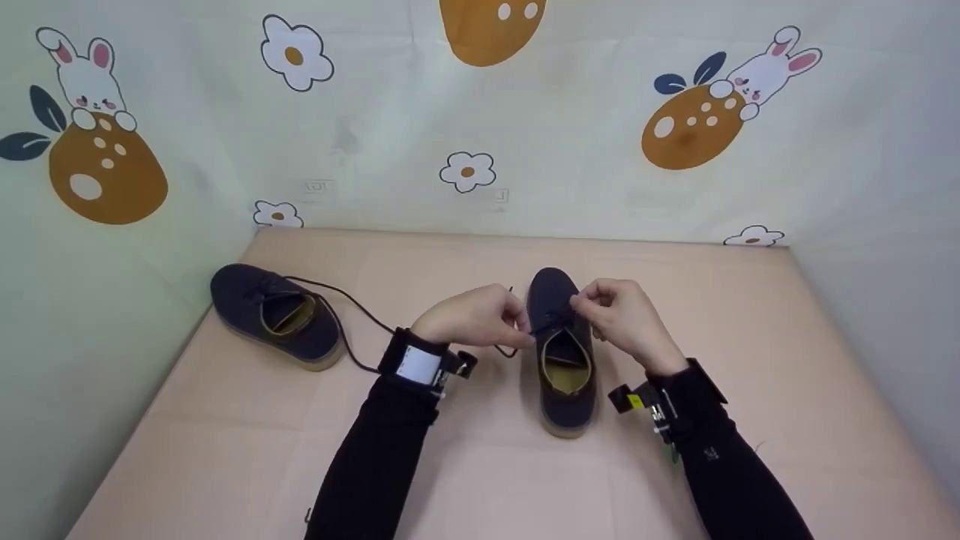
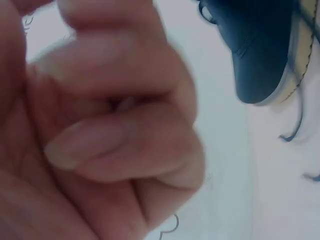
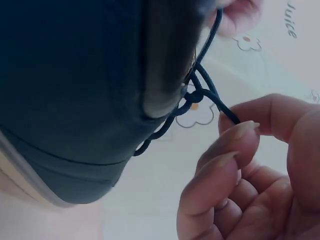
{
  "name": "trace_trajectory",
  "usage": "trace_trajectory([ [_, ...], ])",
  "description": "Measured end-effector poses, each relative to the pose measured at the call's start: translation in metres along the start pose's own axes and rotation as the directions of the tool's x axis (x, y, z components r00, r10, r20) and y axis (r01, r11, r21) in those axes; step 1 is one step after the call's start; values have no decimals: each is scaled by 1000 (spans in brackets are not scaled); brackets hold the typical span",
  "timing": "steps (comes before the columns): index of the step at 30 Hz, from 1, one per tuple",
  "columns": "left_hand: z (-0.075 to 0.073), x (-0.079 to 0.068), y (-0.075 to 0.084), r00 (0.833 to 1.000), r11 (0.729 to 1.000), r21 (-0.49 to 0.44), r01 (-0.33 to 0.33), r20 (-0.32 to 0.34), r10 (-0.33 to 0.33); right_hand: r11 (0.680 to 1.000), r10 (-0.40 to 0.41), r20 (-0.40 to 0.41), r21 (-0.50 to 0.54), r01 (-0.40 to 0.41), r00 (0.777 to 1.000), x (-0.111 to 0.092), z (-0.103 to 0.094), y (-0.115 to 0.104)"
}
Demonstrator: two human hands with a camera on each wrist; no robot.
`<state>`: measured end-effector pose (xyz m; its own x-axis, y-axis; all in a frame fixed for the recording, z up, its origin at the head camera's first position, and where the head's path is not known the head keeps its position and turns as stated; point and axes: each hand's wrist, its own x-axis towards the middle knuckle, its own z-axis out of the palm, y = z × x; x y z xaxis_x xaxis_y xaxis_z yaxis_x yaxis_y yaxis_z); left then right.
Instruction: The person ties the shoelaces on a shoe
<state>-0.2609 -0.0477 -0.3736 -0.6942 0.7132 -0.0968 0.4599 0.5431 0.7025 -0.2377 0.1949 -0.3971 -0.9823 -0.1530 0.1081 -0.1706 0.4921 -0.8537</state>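
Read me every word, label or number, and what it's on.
"Juice", on the patterned backdrop, right wrist view.
Too faint: boxed marks on that backdrop, head view.
Blurred: its letters, left wrist view.
Too small: white label on left wristband.
Too small: yellow tag on right wrist camera.
Too small: mark on right sleeve.

A peach-coloured surface (image 1: 240,450) carries an upright navy lace-up shoe (image 1: 236,304), its toe at the left edge near the far left corner, dark laces (image 1: 342,330) trailing toward the middle, and a second navy lace-up shoe (image 1: 568,411) just right of centre, toe toward the far edge.
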Motion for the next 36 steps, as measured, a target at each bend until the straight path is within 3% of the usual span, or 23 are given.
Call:
trace_trajectory([
  [8,-15,-14,-6,996,998,-58,-34,77,38,996,11,13,86,-12,1000,1,4,1],
  [12,-22,-22,-5,992,980,-185,-67,94,86,990,17,29,138,-21,999,0,4,-2],
  [15,-25,-27,-4,989,944,-311,-111,60,136,983,19,41,184,-26,999,0,2,-3],
  [19,-23,-24,1,987,847,-509,-156,-61,145,977,21,55,211,-33,998,0,0,-2],
  [22,-18,-17,6,985,725,-669,-165,-146,89,976,17,67,216,-32,998,0,-2,-1],
  [25,-12,-10,9,982,601,-780,-173,-187,40,976,8,80,217,-25,997,0,-4,-1],
  [27,-9,-6,9,981,553,-815,-173,-192,25,979,-1,78,204,-15,997,0,-4,-2],
  [30,-6,-3,7,983,548,-821,-161,-182,15,985,-11,69,170,-1,998,1,-5,-1],
  [33,-2,0,4,987,578,-805,-133,-159,6,989,-24,63,145,14,998,0,-6,-1],
  [36,3,4,3,992,634,-768,-96,-129,-7,989,-34,65,143,24,997,0,-7,-1],
])
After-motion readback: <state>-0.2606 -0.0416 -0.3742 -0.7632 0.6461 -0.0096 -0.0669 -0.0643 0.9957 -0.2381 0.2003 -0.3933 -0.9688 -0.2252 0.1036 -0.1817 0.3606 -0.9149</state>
